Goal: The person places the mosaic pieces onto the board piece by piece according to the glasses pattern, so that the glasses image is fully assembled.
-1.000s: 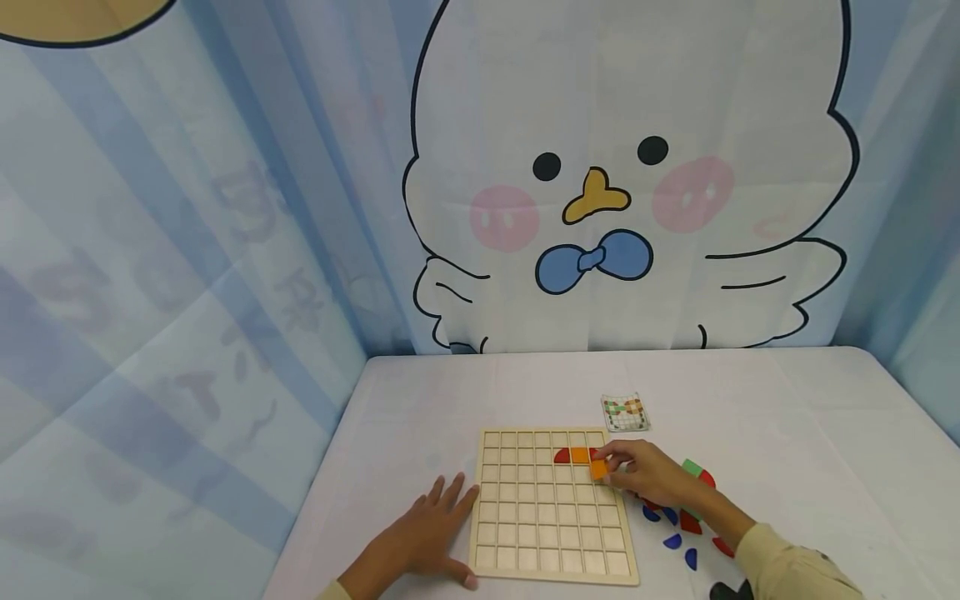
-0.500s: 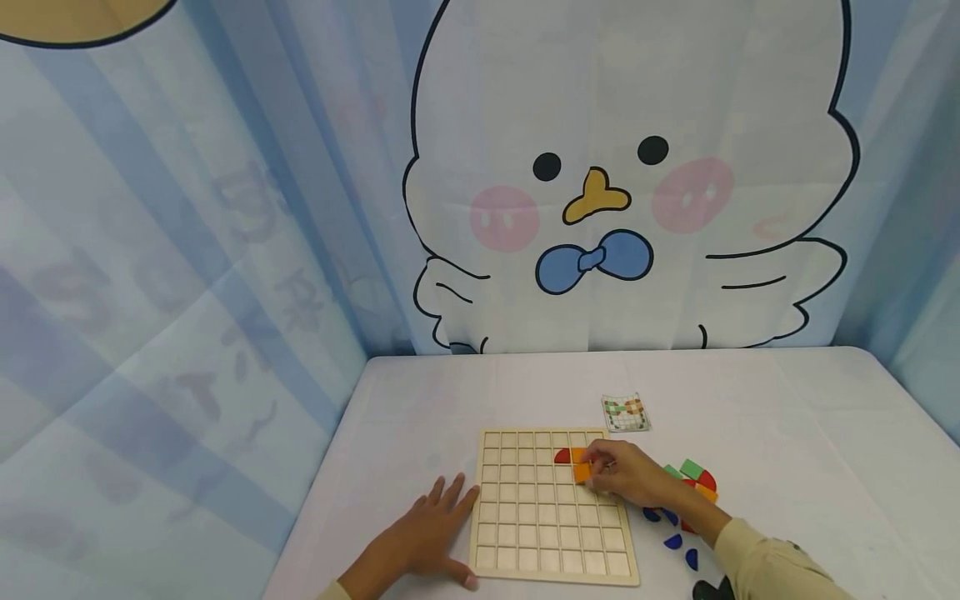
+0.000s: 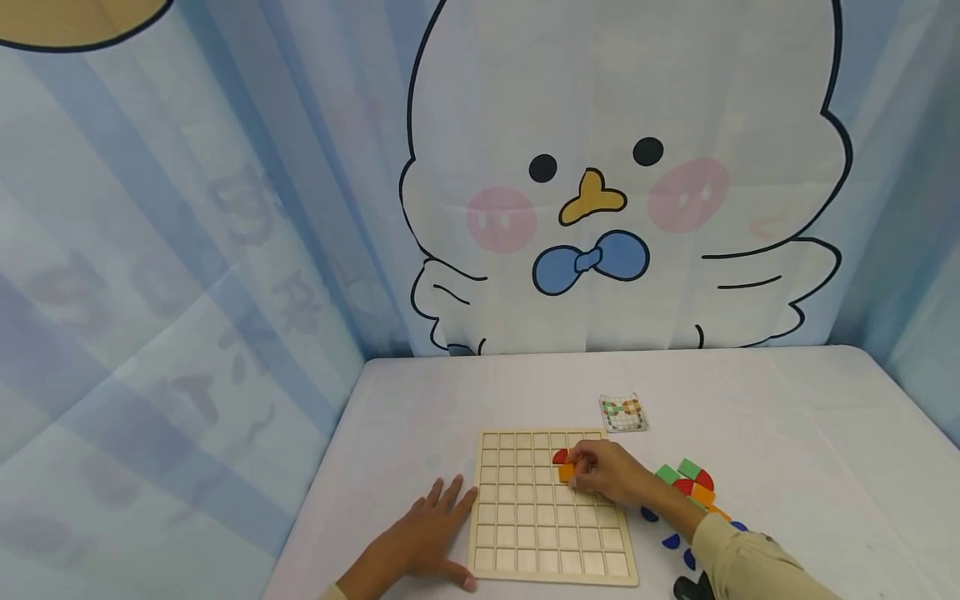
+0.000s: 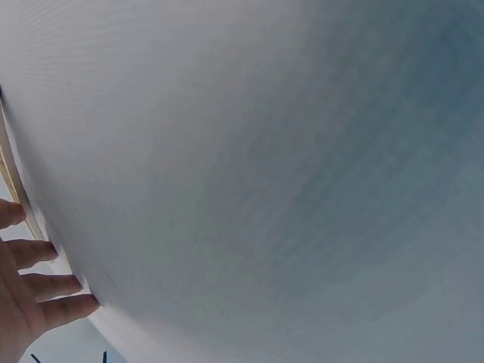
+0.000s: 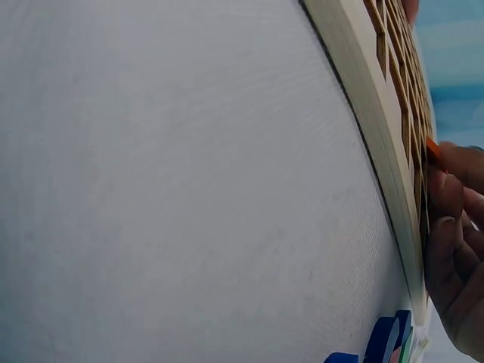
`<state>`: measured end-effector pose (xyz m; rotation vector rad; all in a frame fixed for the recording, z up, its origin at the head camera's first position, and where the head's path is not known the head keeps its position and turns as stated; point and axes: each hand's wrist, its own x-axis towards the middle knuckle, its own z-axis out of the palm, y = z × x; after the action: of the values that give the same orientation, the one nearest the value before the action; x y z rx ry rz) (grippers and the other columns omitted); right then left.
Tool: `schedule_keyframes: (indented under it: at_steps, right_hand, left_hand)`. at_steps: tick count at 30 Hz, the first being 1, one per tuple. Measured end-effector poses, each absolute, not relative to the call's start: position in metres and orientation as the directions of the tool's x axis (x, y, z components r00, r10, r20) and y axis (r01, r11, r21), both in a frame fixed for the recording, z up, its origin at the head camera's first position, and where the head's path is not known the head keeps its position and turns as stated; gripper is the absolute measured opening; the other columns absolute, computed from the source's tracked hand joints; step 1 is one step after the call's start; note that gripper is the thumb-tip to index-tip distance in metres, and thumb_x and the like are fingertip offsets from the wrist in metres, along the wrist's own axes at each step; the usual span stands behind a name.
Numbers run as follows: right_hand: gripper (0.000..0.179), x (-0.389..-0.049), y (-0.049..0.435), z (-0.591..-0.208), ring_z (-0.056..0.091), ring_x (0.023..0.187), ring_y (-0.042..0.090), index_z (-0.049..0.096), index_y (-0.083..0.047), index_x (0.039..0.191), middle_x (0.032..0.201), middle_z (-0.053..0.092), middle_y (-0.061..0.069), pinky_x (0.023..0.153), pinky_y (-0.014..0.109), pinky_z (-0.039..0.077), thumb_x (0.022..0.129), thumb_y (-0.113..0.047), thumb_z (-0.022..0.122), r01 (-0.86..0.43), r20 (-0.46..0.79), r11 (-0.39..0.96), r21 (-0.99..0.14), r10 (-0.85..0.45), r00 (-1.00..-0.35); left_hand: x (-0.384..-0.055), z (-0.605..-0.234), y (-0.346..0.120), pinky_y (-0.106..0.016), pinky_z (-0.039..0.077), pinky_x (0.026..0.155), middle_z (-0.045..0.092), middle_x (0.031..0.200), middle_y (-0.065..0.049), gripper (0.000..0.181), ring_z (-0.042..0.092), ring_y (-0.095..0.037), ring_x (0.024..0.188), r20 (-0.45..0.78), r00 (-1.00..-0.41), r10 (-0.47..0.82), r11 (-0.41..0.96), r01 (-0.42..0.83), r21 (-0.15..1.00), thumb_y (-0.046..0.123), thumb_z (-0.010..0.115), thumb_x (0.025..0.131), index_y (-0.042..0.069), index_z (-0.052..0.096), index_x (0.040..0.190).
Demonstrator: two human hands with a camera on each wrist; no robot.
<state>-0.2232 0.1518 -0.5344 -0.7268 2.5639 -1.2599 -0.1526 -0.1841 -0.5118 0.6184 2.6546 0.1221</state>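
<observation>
A wooden grid board (image 3: 553, 533) with square cells lies on the table. My right hand (image 3: 606, 472) is over its upper part and pinches an orange square tile (image 3: 566, 473) between thumb and fingertips. Just above that tile, a red quarter-round piece (image 3: 560, 457) sits in a cell; the pieces to its right are covered by the hand. In the right wrist view, the orange tile (image 5: 433, 148) shows at the fingertips, close over the grid. My left hand (image 3: 423, 529) lies with fingers spread beside the board's left edge, fingertips right at the frame.
Green tiles (image 3: 688, 469), red rounded pieces (image 3: 703, 481), orange tiles (image 3: 702, 494) and blue rounded pieces (image 3: 671, 542) lie loose right of the board, partly under the right forearm. A small pattern card (image 3: 623, 412) lies behind the board. A cartoon-printed curtain (image 3: 510, 308) stands behind the table.
My right hand has moved left across the board, carrying the orange tile from near the right edge to below the red piece. The left hand has stayed in place.
</observation>
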Motion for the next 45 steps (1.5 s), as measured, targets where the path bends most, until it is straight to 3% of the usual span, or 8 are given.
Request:
schedule_keyframes:
  at_steps: [13, 45]
  right_hand:
    - [0.019, -0.224, 0.142, -0.529, 0.05, 0.065, 0.006, 0.069, -0.007, 0.103, 0.077, 0.059, -0.006, 0.061, 0.022, 0.043, 0.086, -0.013, 0.077, -0.327, 0.012, 0.568, -0.755, -0.487, -0.873]
    - [0.019, -0.223, 0.135, -0.526, 0.051, 0.069, 0.006, 0.071, -0.013, 0.098, 0.075, 0.059, -0.011, 0.064, 0.024, 0.042, 0.082, -0.017, 0.082, -0.326, -0.012, 0.677, -0.659, -0.443, -0.896]
  left_hand:
    - [-0.152, -0.511, -0.185, -0.065, 0.034, 0.112, 0.018, 0.167, -0.018, 0.122, 0.021, -0.049, 0.15, -0.367, -0.816, 0.446, 0.895, 0.405, 0.188, 0.078, 0.073, 0.065, 0.018, 0.025, 0.16]
    - [-0.154, -0.516, -0.185, -0.063, 0.035, 0.112, 0.019, 0.167, -0.016, 0.123, 0.022, -0.047, 0.15, -0.371, -0.82, 0.435, 0.9, 0.403, 0.166, 0.08, 0.072, 0.064, 0.02, 0.026, 0.16]
